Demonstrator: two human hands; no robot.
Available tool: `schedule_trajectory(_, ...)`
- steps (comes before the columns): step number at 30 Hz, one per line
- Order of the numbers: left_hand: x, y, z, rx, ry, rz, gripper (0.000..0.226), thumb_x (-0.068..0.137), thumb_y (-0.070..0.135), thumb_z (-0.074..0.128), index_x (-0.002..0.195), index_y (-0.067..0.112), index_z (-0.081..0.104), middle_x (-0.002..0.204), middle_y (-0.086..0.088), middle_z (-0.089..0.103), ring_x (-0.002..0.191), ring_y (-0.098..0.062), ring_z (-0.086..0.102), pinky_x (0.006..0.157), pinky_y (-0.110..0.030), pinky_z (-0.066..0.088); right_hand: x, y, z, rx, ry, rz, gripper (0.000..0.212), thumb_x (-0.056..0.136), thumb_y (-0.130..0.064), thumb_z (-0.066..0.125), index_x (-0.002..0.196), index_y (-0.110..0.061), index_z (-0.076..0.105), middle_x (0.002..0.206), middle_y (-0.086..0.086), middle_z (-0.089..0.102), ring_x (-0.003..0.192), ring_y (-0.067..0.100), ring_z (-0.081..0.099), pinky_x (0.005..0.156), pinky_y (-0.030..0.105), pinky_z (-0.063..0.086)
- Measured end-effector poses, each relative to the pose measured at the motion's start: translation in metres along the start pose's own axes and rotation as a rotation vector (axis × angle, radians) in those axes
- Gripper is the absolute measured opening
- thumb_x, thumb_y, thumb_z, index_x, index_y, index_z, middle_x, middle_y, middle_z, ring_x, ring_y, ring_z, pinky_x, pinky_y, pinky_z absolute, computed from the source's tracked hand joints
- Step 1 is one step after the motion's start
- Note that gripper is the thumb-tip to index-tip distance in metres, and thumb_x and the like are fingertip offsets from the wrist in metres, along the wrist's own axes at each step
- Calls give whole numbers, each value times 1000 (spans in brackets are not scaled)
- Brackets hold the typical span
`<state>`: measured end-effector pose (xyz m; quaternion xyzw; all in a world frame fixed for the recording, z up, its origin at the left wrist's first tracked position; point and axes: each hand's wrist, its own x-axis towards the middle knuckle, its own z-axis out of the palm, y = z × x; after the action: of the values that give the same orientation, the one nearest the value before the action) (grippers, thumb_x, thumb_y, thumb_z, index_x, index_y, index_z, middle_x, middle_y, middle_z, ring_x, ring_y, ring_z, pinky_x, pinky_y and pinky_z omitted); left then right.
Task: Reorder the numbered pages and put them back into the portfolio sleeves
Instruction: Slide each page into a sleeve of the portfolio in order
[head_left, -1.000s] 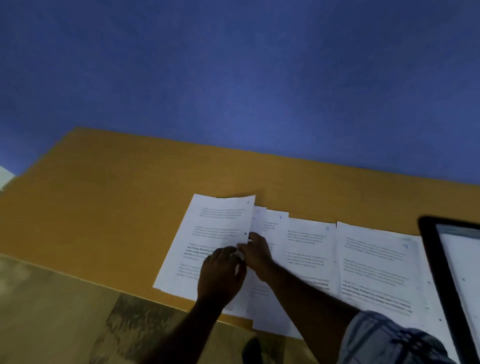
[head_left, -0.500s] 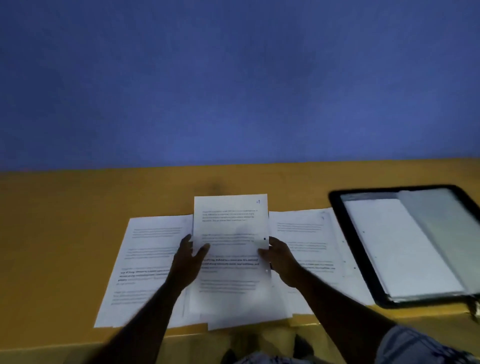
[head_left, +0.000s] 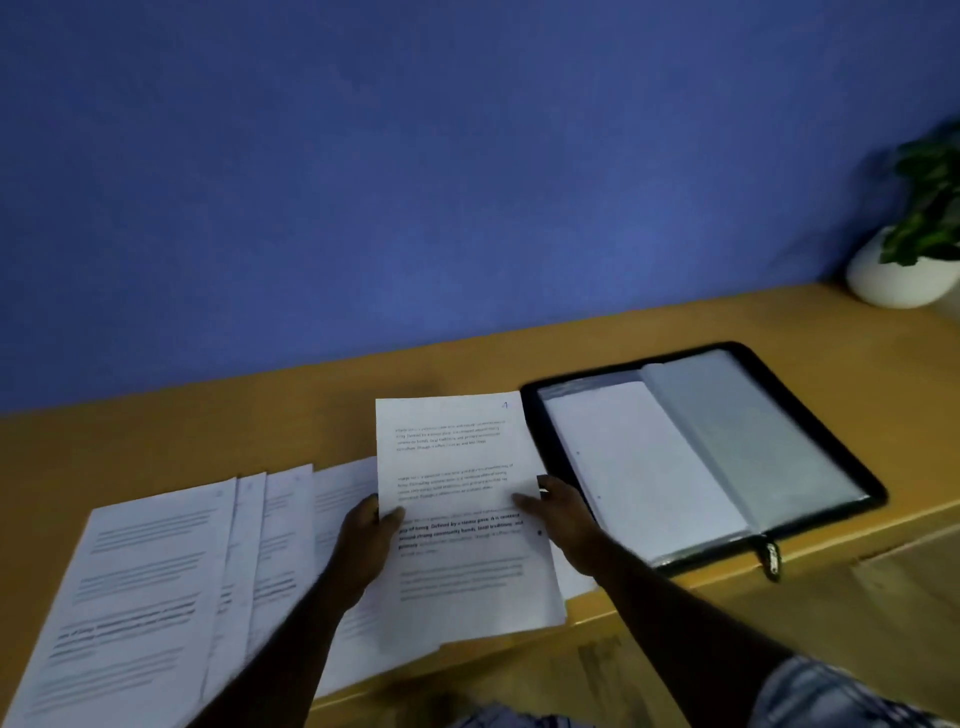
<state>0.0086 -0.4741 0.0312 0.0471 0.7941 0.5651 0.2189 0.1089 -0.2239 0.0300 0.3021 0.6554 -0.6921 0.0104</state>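
Blue wall (head_left: 415, 182) fills the top half. Orange wood worktop (head_left: 156, 447) runs along it. Fanned pages (head_left: 150, 597) lie flat at the left, overlapping one another, text blurred, near edges hanging past the worktop's front. Black zip portfolio (head_left: 831, 439) lies open at the right; a white sheet (head_left: 639, 467) sits in its left side and a clear sleeve (head_left: 753, 441) lies over the right side. I hold one printed page (head_left: 457, 467) between the two, over the right end of the fan, its right edge just beside the portfolio's left rim. White pot (head_left: 893, 280) with a green plant (head_left: 930, 208) stands in the far right corner, well apart from the papers. My left grip (head_left: 363, 545) is clamped on the page's left edge, thumb on the front. My right grip (head_left: 566, 525) is clamped on the right edge, thumb on top. Zip pull (head_left: 771, 558) hangs off the portfolio's near edge. Handwritten blue number (head_left: 504, 405) marks the page's top right corner; too small to read.
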Motion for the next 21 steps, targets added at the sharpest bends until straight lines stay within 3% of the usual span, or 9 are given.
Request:
schedule_trajectory(3,-3,9,44,-17,-1,-12,29,100,10,55,127,15,61,117,3,66,108,-17,62,90,-33,52,0,2,-49,-3,26,-17,15,86,-13,75,99,-8,71,101,10,76,94,31,72,89,51,57)
schedule_trajectory(5,-3,15,73,-31,-6,-16,29,100,12,55,128,15,60,118,3,67,109,-17,63,88,-33,53,1,4,-82,26,57,5,15,85,-12,76,97,-10,69,101,14,74,93,31,71,89,48,57)
schedule_trajectory(9,-1,27,129,-48,14,-28,30,100,12,55,129,13,61,120,-4,67,110,-24,63,93,-43,53,-4,4,-143,73,53,62,22,88,-12,73,106,-8,61,96,14,69,84,28,66,72,39,51)
schedule_trajectory(13,-4,44,175,-76,10,-35,27,100,9,53,126,12,60,116,-5,67,105,-23,64,90,-41,54,-3,2,-189,34,60,65,33,87,-20,74,115,-7,61,108,17,70,98,35,69,82,47,57)
schedule_trajectory(18,7,60,209,-62,-12,-37,24,100,10,53,123,13,61,114,-5,69,104,-26,65,91,-46,55,12,-3,-221,1,73,69,34,85,-21,77,112,-6,64,104,14,73,95,33,71,86,52,56)
schedule_trajectory(21,23,67,224,-71,-42,-44,24,101,12,52,123,16,61,114,-3,69,104,-25,66,91,-46,55,27,-10,-231,-33,84,63,28,83,-18,78,106,-6,66,101,13,73,89,28,72,77,42,58)
